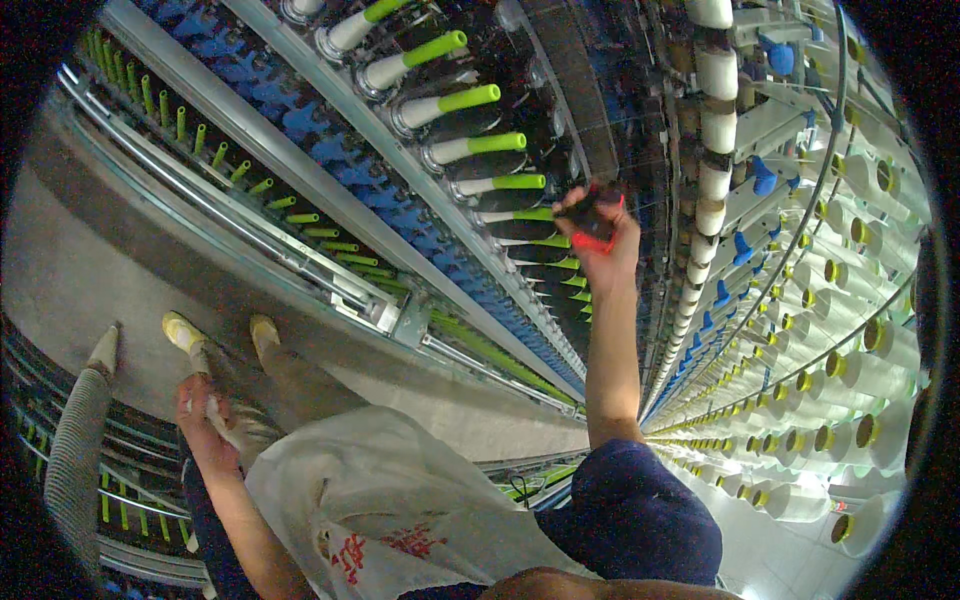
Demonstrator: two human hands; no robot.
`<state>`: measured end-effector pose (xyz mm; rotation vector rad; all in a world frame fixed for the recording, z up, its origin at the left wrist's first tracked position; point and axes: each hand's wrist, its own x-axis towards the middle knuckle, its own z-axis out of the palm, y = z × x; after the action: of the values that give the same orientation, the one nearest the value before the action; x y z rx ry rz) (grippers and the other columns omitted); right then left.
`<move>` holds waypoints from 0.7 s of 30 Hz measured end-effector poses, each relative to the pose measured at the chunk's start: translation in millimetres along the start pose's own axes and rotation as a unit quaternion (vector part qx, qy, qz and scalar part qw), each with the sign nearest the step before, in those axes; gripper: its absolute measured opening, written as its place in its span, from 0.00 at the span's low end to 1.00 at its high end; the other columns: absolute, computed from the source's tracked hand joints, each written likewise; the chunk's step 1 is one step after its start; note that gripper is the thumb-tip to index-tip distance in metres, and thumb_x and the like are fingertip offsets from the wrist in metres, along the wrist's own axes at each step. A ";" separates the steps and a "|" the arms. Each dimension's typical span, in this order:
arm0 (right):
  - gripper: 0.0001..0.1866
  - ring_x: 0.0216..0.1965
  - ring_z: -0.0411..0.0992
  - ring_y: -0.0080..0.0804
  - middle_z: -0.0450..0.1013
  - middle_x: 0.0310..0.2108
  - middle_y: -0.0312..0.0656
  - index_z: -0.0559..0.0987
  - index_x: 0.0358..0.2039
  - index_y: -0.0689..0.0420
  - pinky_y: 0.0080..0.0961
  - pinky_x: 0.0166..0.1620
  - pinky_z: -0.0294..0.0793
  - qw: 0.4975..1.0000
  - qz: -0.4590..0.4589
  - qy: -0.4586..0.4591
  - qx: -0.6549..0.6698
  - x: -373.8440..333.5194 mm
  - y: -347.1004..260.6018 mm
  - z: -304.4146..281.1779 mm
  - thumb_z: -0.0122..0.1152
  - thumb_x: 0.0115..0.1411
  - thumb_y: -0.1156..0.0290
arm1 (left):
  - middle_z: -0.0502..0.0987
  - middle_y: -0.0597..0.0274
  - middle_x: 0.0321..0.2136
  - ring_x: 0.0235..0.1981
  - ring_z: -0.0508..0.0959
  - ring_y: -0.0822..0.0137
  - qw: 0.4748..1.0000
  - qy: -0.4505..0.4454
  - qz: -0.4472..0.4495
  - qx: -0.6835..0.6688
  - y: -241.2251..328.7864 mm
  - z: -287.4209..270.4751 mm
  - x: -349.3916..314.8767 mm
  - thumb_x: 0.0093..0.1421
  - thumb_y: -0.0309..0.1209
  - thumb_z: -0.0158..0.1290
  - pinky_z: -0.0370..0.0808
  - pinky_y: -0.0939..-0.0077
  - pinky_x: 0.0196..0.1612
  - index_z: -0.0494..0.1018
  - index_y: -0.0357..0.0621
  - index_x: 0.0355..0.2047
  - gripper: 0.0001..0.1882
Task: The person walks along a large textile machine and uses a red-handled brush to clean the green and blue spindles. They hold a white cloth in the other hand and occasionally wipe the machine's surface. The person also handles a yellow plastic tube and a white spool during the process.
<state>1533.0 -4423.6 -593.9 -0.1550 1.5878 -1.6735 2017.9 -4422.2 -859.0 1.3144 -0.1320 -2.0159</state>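
My right hand (612, 240) reaches over the row of spindles, its fingers curled round a small dark object with bright red edges (597, 218); its exact kind is unclear. Beside the fingertips stand white yarn bobbins (462, 150) on bright green tubes, lined up along the spinning machine. My left hand (205, 410) hangs low at my side, away from the machine. Its fingers are curled about something whitish, perhaps fluff or cloth, which I cannot make out.
White spools with yellow ends (835, 365) hang in rows on the right. A metal rail (215, 170) and blue parts (330, 150) run along the machine. A ribbed hose (75, 470) hangs at the left above the grey floor (60, 260). I wear a pale apron (400, 480).
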 end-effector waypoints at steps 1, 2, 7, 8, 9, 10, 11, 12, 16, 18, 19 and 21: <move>0.19 0.41 0.70 0.47 0.71 0.35 0.52 0.70 0.45 0.58 0.43 0.46 0.69 0.999 -0.030 0.002 -0.043 -14.5 14.4 3.8 0.47 0.51 0.75 | 0.69 0.72 0.20 0.14 0.65 0.80 1.000 0.022 -0.006 0.016 6.1 5.7 1.2 0.61 0.35 0.54 0.58 0.87 0.13 0.70 0.47 0.37 0.08; 0.19 0.43 0.69 0.45 0.71 0.36 0.51 0.69 0.46 0.55 0.44 0.47 0.69 0.995 -0.028 -0.008 -0.099 -38.5 30.6 6.5 0.49 0.51 0.72 | 0.70 0.72 0.21 0.14 0.65 0.80 0.999 0.040 -0.012 0.023 12.0 13.8 1.9 0.60 0.35 0.54 0.58 0.87 0.13 0.71 0.47 0.38 0.09; 0.27 0.39 0.71 0.35 0.71 0.41 0.45 0.61 0.56 0.53 0.29 0.39 0.71 0.943 -0.042 0.065 -0.325 -183.9 182.9 20.4 0.55 0.55 0.67 | 0.74 0.69 0.23 0.14 0.66 0.81 0.996 0.015 -0.019 0.081 42.3 74.2 2.3 0.60 0.42 0.54 0.60 0.88 0.13 0.71 0.48 0.48 0.18; 0.30 0.42 0.70 0.35 0.71 0.44 0.45 0.59 0.58 0.53 0.30 0.42 0.70 0.956 -0.024 -0.087 -0.281 -203.4 205.3 23.1 0.55 0.56 0.71 | 0.74 0.68 0.24 0.14 0.66 0.81 0.999 -0.014 -0.014 0.048 47.2 85.9 0.4 0.60 0.43 0.54 0.60 0.88 0.13 0.70 0.48 0.49 0.20; 0.33 0.44 0.69 0.35 0.70 0.47 0.44 0.56 0.61 0.54 0.31 0.45 0.69 0.936 0.032 -0.163 -0.309 -217.1 221.0 27.4 0.56 0.56 0.75 | 0.75 0.67 0.24 0.14 0.66 0.81 0.999 -0.053 -0.013 0.003 52.6 95.1 -1.7 0.60 0.45 0.54 0.60 0.88 0.13 0.70 0.48 0.51 0.22; 0.34 0.48 0.69 0.35 0.69 0.49 0.43 0.54 0.62 0.55 0.31 0.50 0.66 0.863 0.049 -0.280 -0.418 -228.6 230.4 34.7 0.55 0.56 0.77 | 0.75 0.67 0.25 0.14 0.66 0.81 0.997 -0.066 -0.014 -0.032 59.4 100.9 -1.5 0.61 0.46 0.53 0.60 0.88 0.12 0.70 0.48 0.52 0.23; 0.36 0.48 0.68 0.34 0.68 0.50 0.43 0.53 0.63 0.55 0.29 0.50 0.65 0.818 0.101 -0.315 -0.470 -228.2 239.8 44.1 0.55 0.56 0.77 | 0.75 0.66 0.25 0.14 0.66 0.81 0.992 -0.090 -0.017 -0.082 67.7 102.9 -1.2 0.61 0.47 0.52 0.60 0.88 0.12 0.69 0.48 0.53 0.24; 0.37 0.49 0.68 0.34 0.68 0.51 0.43 0.52 0.64 0.55 0.28 0.50 0.64 0.780 0.112 -0.357 -0.502 -226.3 240.2 53.5 0.54 0.56 0.77 | 0.75 0.66 0.25 0.14 0.66 0.80 0.984 -0.115 -0.018 -0.132 75.7 102.7 -0.5 0.62 0.48 0.51 0.60 0.88 0.11 0.68 0.48 0.54 0.25; 0.36 0.50 0.68 0.32 0.68 0.49 0.43 0.53 0.64 0.56 0.27 0.53 0.64 0.688 0.109 -0.475 -0.537 -191.9 221.9 98.2 0.53 0.55 0.78 | 0.67 0.70 0.18 0.12 0.63 0.80 0.979 0.200 0.003 -0.048 138.9 63.3 48.5 0.64 0.49 0.47 0.58 0.87 0.10 0.70 0.49 0.35 0.17; 0.36 0.50 0.68 0.32 0.69 0.48 0.43 0.54 0.63 0.56 0.28 0.53 0.64 0.725 0.169 -0.428 -0.512 -177.1 205.7 123.8 0.53 0.53 0.79 | 0.63 0.72 0.14 0.10 0.61 0.79 0.957 0.211 0.074 -0.186 182.7 23.1 60.1 0.66 0.47 0.44 0.57 0.86 0.09 0.65 0.50 0.25 0.17; 0.36 0.50 0.68 0.33 0.69 0.47 0.42 0.55 0.62 0.57 0.29 0.53 0.65 0.728 0.216 -0.395 -0.516 -169.6 197.8 139.0 0.54 0.52 0.79 | 0.62 0.73 0.12 0.09 0.60 0.78 0.954 0.167 0.098 -0.228 204.7 2.6 62.5 0.67 0.45 0.43 0.56 0.86 0.08 0.63 0.51 0.23 0.18; 0.37 0.48 0.69 0.35 0.69 0.45 0.45 0.58 0.59 0.57 0.31 0.51 0.68 0.865 0.143 -0.305 -0.373 -147.7 177.9 175.1 0.57 0.47 0.79 | 0.60 0.74 0.11 0.08 0.58 0.79 0.954 0.150 0.116 -0.231 221.8 -22.8 60.8 0.68 0.44 0.42 0.54 0.85 0.08 0.64 0.53 0.23 0.17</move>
<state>1815.8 -4450.1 -652.6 -0.7283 1.5604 -0.6051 2135.6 -4616.8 -817.5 1.2154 0.2970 -1.5086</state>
